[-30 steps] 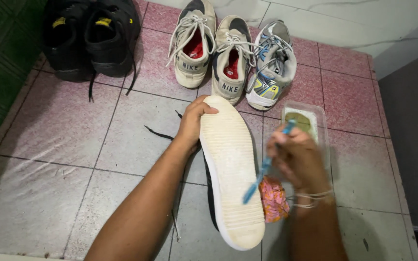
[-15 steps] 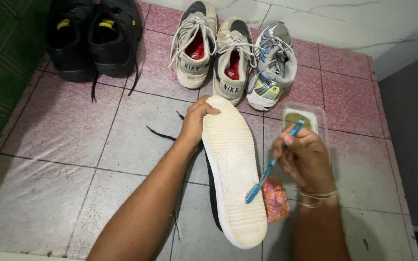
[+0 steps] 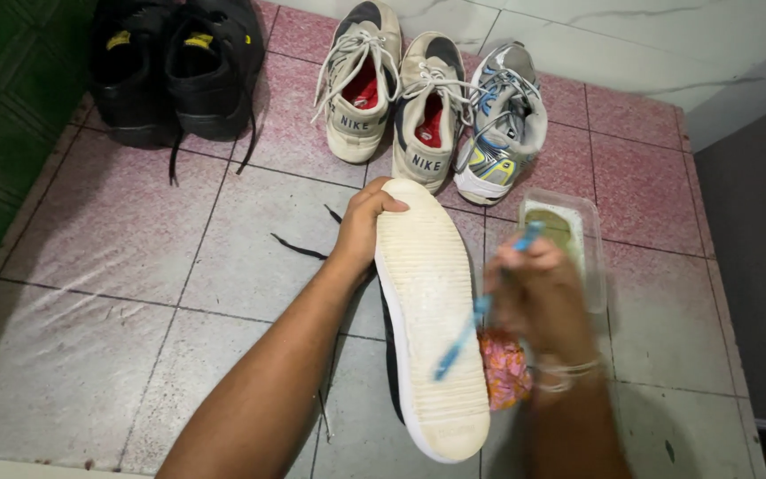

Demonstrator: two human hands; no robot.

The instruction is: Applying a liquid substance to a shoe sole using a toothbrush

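The shoe (image 3: 429,310) is turned sole-up above the tiled floor (image 3: 117,248). Its cream rubber sole is long, oval and finely ribbed crosswise, with a dark upper showing along its left edge. The long axis runs from the toe, up near the row of shoes, down to the heel at the bottom edge of the view, leaning slightly right.

The left hand (image 3: 367,222) grasps the toe end, thumb hooked over the sole's rim. The right hand (image 3: 534,297), blurred, is clenched around a blue plastic toothbrush (image 3: 467,328); its bristle end lies on the sole's lower half, its handle slanting up to the right. Pale string bracelets circle that wrist.

Just beside the sole's right edge sits a crumpled pink and orange cloth (image 3: 503,368). Behind the right hand is a clear rectangular plastic tub (image 3: 578,222) holding something olive-green.

The floor is glossy, mottled pink and grey square tiles with dark grout. 2 black shoes (image 3: 175,71) stand top left, 2 beige laced sneakers (image 3: 392,89) and 1 grey and blue sneaker (image 3: 500,120) beside them, against a white marbled wall (image 3: 631,35).
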